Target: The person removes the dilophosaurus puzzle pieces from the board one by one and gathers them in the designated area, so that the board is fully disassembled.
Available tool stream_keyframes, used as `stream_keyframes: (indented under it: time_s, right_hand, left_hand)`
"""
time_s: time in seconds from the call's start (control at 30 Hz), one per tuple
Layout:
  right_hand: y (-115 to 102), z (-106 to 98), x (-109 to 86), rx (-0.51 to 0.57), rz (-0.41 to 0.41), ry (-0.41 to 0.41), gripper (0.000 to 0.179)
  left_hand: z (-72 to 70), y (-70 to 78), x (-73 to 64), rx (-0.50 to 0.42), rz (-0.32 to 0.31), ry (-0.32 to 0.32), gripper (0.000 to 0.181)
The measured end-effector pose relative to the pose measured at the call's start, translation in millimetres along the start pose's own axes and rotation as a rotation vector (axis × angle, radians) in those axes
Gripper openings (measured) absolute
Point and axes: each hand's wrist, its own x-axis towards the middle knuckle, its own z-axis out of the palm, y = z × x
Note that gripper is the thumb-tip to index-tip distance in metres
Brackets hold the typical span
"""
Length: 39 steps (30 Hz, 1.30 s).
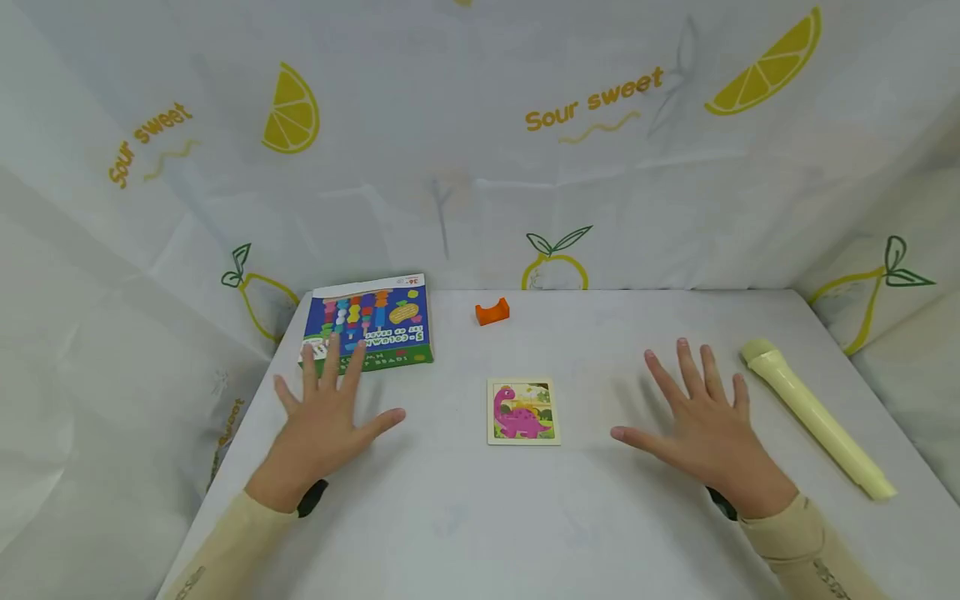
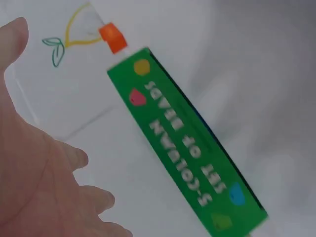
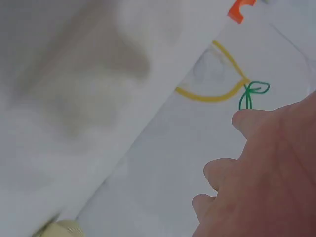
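My left hand hovers palm down with its fingers spread, its fingertips overlapping the front of a blue and green bead-set box in the head view. The box's green side shows in the left wrist view. Spread the same way, my right hand holds nothing; a pale yellow toy microphone lies to its right. Between the hands sits a small square picture puzzle with a pink dinosaur. Behind it stands an orange block with a curved notch.
A white table carries these things. White cloth with lemon prints and lettering hangs along the back and both sides, close to the table's edges. The microphone lies slantwise near the right edge, the box near the back left corner.
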Motion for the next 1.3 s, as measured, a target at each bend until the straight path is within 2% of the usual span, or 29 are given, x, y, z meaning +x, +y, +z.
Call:
stream_keyframes:
  time_s: [0.17,0.33,0.43,0.53,0.63,0.77,0.9,1.07,1.3]
  right_hand:
    - [-38.0,14.6,18.7,0.022,-0.078,-0.030,0.120]
    - [-67.6,32.6,36.3,0.061,-0.232,-0.034,0.104]
    - [-82.8,41.2,44.9,0.092,-0.317,-0.039,0.085]
    - [-95.8,44.0,50.6,0.120,-0.358,-0.055,0.071]
    - [-105.2,45.1,55.8,0.131,-0.386,-0.071,0.063]
    - [-113.6,46.7,61.4,0.138,-0.396,-0.122,0.060]
    - [-116.5,47.2,62.5,0.145,-0.374,-0.156,0.060]
    - [-116.0,47.1,61.9,0.152,-0.346,-0.163,0.060]
    - [-114.1,45.3,62.0,0.165,-0.297,-0.230,0.060]
  left_hand:
    - [17.1,48.3,26.5,-0.050,0.145,-0.031,0.113]
    - [33.9,93.0,49.8,-0.063,0.320,-0.076,0.097]
    - [42.1,114.6,58.4,-0.042,0.367,-0.102,0.079]
    - [48.6,127.9,64.6,-0.061,0.376,-0.128,0.063]
    - [52.2,132.8,67.6,-0.094,0.362,-0.142,0.055]
    - [55.5,133.3,68.0,-0.092,0.324,-0.136,0.049]
    - [57.5,135.0,69.8,-0.074,0.325,-0.127,0.046]
    - [60.4,138.5,73.4,-0.069,0.332,-0.146,0.042]
    - [65.0,139.8,75.8,-0.082,0.324,-0.156,0.040]
